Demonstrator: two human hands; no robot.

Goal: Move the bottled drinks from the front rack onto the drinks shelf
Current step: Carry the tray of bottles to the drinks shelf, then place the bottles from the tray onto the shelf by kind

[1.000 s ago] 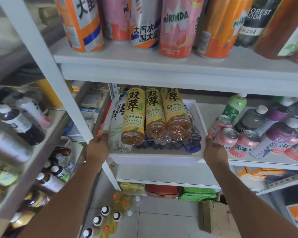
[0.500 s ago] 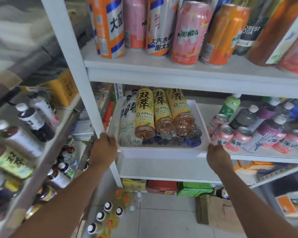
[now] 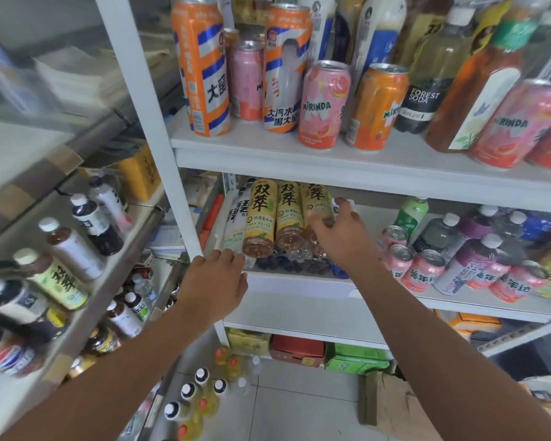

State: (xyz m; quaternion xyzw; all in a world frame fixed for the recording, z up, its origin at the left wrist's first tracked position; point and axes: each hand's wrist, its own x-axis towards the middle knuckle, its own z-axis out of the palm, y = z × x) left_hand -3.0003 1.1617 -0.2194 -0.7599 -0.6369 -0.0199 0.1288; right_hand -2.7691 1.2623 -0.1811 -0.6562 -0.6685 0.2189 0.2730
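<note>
the white tray [image 3: 299,276] of bottles [image 3: 259,218] sits on the drinks shelf [image 3: 490,305], none unloaded. right hand [image 3: 337,233] reaches over one, grip unclear; left hand [image 3: 218,278] rests open on the tray's corner.

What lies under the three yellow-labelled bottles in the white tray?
Under the yellow-labelled bottles in the white tray lies a layer of clear bottles with dark blue caps. Their number and labels are hidden.

Tray [image 3: 299,283] on middle shelf [image 3: 458,305], left end; bottles [image 3: 287,218] lying inside. Cans [image 3: 420,268] right of tray. Taller cans [image 3: 325,105] on shelf above. Boxes [image 3: 296,350] below.
</note>
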